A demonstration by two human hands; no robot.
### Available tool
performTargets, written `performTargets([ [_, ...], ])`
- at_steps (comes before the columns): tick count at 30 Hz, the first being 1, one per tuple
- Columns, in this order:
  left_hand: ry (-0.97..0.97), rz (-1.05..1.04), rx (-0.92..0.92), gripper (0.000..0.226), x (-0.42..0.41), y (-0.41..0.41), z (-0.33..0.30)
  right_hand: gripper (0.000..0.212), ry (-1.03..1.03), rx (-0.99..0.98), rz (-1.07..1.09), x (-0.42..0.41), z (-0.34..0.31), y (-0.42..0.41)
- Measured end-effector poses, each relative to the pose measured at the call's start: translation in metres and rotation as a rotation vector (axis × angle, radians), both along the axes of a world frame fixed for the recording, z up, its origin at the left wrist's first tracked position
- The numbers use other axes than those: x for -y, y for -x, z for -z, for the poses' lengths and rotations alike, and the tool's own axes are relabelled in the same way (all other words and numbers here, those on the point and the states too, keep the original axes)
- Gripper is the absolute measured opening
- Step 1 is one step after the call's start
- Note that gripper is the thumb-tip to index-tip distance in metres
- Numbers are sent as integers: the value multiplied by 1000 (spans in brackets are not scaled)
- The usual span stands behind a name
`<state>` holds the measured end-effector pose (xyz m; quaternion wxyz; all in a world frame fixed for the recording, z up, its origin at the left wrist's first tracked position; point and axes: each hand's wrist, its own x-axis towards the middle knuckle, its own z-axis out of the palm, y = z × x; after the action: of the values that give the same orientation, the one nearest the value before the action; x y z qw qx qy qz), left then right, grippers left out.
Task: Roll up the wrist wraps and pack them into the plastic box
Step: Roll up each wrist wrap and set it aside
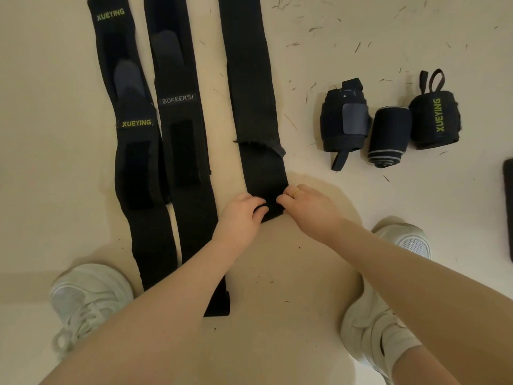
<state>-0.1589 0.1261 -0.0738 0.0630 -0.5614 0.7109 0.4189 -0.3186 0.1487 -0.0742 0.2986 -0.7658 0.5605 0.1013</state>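
While you bend over the pale floor (305,273), both of your hands are on the near end of one long black wrap (249,107). Your left hand (240,215) pinches the left corner of that end with curled fingers. Your right hand (305,202), with a gold ring (296,193) on one finger, pinches the right corner. The two hands sit close together, with only a bit of black cloth between them. This wrap lies flat and runs away from you, and it has a torn edge partway along.

To its left lie two more flat wraps, side by side. One says BOKEERSI (177,100) in pale letters. The other says XUEYING (136,123) in yellow-green letters.

To the right, well apart from your hands, three rolled wraps sit in a row: one with a grey patch (342,120), one with grey stripes (388,134), and one with yellow-green letters (434,120).

Your white shoes (88,295) stand at either side. Small dark bits are scattered on the floor. A dark thing (508,209) peeks in at the right edge; you cannot tell what it is.
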Motion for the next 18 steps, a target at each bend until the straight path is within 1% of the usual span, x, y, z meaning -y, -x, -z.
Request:
performTargets([
  [1,-17,4,13,36,-7,-3,0,34,-63,21,7,-1,-2,-4],
  [2,-27,3,30,38,-15,-6,-1,32,-124,48,63,-4,-3,-9],
  [3,-29,-16,34,39,-23,-7,-1,30,-179,72,164,-7,-4,-14],
  [5,-27,-66,18,41,-35,-8,-1,24,-252,109,436,-5,-4,-20],
  [6,-2,-45,25,40,-38,-9,-1,22,-283,117,557,0,-4,-19],
  [7,36,-1,52,40,-39,-9,-1,22,-302,109,629,4,-4,-19],
  [8,87,39,83,38,-36,-10,0,23,-307,91,643,8,-6,-18],
  [9,144,71,116,35,-32,-11,1,24,-276,60,603,10,-7,-17],
  [11,218,125,164,35,-20,-10,2,22,-126,24,373,3,-2,-20],
  [13,213,141,166,36,-12,-7,4,25,42,-12,138,-11,3,-22],
  [15,156,92,141,35,-6,-3,5,32,179,-40,88,-18,6,-17],
  [16,143,63,137,34,-3,-2,6,37,214,-81,58,-17,5,-16],
  [17,152,47,145,33,-1,-1,5,40,175,-120,14,-15,3,-16],
  [18,179,42,158,32,1,-1,4,40,162,-118,-14,-11,3,-17],
])
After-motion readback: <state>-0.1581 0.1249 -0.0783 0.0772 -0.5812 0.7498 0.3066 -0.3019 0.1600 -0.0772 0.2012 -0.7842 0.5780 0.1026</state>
